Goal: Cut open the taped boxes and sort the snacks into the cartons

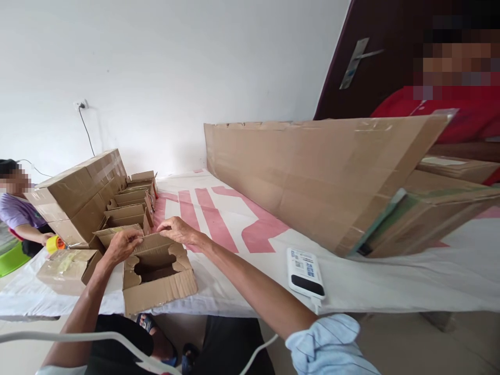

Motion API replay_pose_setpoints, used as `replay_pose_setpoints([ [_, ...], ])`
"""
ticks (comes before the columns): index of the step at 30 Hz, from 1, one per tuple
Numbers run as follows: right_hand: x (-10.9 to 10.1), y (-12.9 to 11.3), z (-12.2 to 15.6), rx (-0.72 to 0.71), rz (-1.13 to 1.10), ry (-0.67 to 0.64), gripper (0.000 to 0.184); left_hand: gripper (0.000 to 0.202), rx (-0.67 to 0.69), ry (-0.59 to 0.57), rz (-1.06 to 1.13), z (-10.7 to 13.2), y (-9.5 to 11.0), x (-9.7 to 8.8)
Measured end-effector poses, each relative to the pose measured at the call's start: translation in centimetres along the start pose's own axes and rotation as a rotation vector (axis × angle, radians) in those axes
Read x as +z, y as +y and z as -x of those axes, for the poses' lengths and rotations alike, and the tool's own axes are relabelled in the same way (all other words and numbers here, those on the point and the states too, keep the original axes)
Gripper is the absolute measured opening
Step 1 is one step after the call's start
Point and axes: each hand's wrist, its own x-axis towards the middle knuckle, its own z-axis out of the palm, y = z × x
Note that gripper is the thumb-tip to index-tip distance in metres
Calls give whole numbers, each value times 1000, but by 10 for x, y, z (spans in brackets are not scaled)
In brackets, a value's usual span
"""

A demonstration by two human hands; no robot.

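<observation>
A small cardboard box (160,291) sits at the table's front edge, its top open and its front flap folded out toward me. My left hand (124,246) is closed on the far left edge of this box, thumb and fingers pinched together. At the far right edge my right hand (178,230) pinches the back flap, its wrist reaching across from the right. Dark space shows inside the box, and I cannot make out any contents. Just behind my left hand stands a row of open cardboard boxes (135,214).
Closed cartons (91,182) are stacked at left, with a taped box (64,271) before them. A person (23,213) there touches a yellow tape roll (54,244). A tall cardboard panel (312,172) and a white device (304,273) stand right; another person (449,120) is behind.
</observation>
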Motion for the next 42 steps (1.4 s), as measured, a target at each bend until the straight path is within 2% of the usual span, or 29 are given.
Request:
replay_pose_setpoints([
  [4, 6, -4, 0, -93, 172, 29, 18, 22, 117, -42, -120, -13, 18, 10],
  [9, 3, -2, 5, -65, 253, 40, 17, 24, 188, -59, -179, -24, 28, 17],
  [13, 2, -3, 3, -45, 257, -20, 19, 22, 168, -68, -173, -24, 27, 14],
  [21, 11, -9, 4, -77, 199, 45, 33, 20, 145, -53, -129, -21, 26, 13],
  [29, 11, -7, 2, -98, 305, 39, 24, 17, 137, -18, -189, -16, 16, 13],
  [32, 10, -4, 4, -84, 355, 54, 24, 14, 143, 101, -192, -2, 15, 5],
  [34, 8, 0, 8, -75, 390, 69, 24, 17, 154, 203, -182, 17, 17, 0],
  [35, 7, 2, 10, -76, 409, 72, 24, 19, 160, 217, -169, 29, 19, -1],
  [37, 4, 5, 16, -85, 446, 75, 25, 31, 171, 129, -124, 58, 26, -1],
  [40, 3, 8, 24, -92, 504, 70, 31, 70, 183, -113, -99, 98, 38, 6],
  [42, 4, 7, 29, -101, 544, 85, 36, 78, 181, -177, -140, 115, 46, 11],
])
